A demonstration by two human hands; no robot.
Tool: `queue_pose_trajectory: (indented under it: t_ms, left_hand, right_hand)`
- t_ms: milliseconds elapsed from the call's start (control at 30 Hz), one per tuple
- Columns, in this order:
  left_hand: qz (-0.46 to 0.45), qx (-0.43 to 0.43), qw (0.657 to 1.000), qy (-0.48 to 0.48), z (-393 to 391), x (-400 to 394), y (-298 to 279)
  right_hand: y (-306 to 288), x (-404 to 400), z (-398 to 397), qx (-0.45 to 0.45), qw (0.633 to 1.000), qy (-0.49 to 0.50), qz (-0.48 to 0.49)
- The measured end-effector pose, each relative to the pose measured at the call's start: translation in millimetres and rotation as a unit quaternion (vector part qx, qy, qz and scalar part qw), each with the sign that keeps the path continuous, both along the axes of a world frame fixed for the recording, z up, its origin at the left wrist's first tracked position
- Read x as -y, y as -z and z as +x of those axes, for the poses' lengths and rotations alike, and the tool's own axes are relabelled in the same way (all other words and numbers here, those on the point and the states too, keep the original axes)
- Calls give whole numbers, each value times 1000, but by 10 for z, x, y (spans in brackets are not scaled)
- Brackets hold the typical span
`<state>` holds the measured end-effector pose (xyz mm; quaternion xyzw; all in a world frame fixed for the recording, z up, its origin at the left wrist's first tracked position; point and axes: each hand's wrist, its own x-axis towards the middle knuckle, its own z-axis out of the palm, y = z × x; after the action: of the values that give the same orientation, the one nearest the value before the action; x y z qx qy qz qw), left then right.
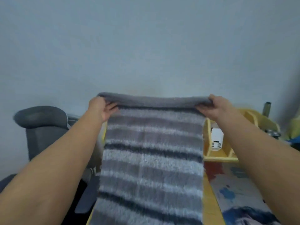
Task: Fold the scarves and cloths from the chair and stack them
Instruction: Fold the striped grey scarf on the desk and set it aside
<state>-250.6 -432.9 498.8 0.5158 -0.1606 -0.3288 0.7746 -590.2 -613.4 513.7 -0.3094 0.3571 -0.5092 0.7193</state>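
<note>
Grey striped scarf (pixel 152 153) hangs gripped by left hand (pixel 101 108) and right hand (pixel 216 108); right of it, wooden organiser (pixel 218 157) contains a white box (pixel 216 139).

The scarf (pixel 151 156) was fuzzy grey, crossed by white and darker charcoal stripes. The chair (pixel 43 127) was dark grey. A wooden rack (pixel 217 153) was pale yellow, holding a white box (pixel 216 140). The wall (pixel 146 46) was pale blue-grey.
</note>
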Motion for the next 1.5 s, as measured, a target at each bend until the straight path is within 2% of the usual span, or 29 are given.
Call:
queue_pose_trajectory:
  t_ms: [33,200,267,333,367,433,467,533,600,700,800,1000,1100,1367,1500]
  left_hand:
    - [-9,-2,1000,-10,13,-1,-102]
    - [-16,27,998,-48,52,-41,-275]
    - [-51,21,997,-62,19,-55,-305]
    - [-72,55,994,-65,4,-64,-358]
    - [-56,74,994,-65,23,-61,-406]
    - [-13,40,997,-64,97,-45,-504]
    - [-20,22,997,-72,125,-29,-564]
    - [-53,52,993,-94,156,62,-655]
    - [-39,90,993,-72,132,141,-651]
    - [-9,32,998,-57,244,252,-550]
    - [-3,25,997,-77,378,352,-597]
    - [46,46,998,-7,455,683,-617]
    - [71,55,996,5,492,917,-612]
    - [-12,43,999,0,685,1198,-622]
    - [-19,25,999,25,807,1004,-342]
  right_hand:
    - [-77,-31,16,26,1000,13,-13]
    - [-113,-68,95,23,999,23,-7]
    - [-117,-28,129,59,996,64,-29]
    - [-166,-41,163,94,989,106,-51]
    - [-206,-74,163,80,989,104,-66]
    - [-253,-44,168,67,994,77,-39]
    - [-312,-35,170,49,995,79,-34]
    - [-444,-18,199,90,990,80,-73]
    - [-461,76,256,119,985,104,-63]
    - [-399,164,313,76,993,86,-24]
    - [-376,304,324,119,988,96,-7]
    - [-312,785,466,79,987,139,-20]
    - [-361,1045,557,78,988,128,-23]
    - [-518,1201,696,134,984,99,-66]
    - [-303,939,622,142,986,72,-49]
